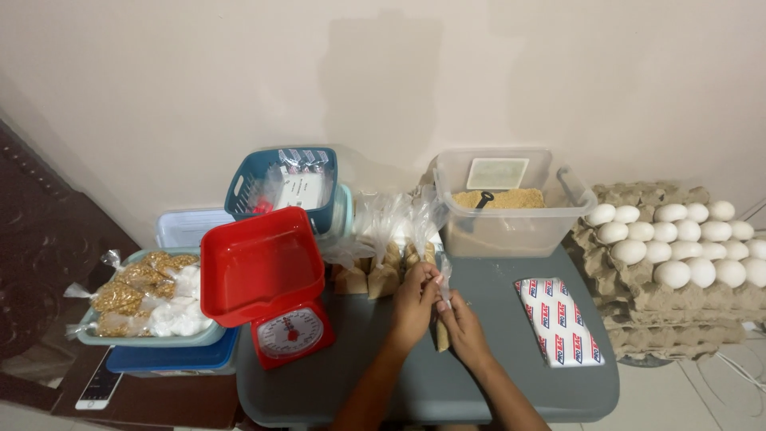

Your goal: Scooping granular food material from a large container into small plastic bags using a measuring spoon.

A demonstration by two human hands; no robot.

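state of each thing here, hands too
left hand: gripping the small bag
right hand: gripping the small bag
small bag: upright, part filled
red scale: pan empty
clear tub: open, part full of brown grains
egg trays: stacked, top one full
teal basin: piled with filled bags

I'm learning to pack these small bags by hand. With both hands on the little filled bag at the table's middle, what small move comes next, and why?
Probably twist or knot the neck. The left hand and right hand pinch the small plastic bag upright, brown filling settled low and loose film bunched above the fingers. Similar filled bags stand in a row just behind.
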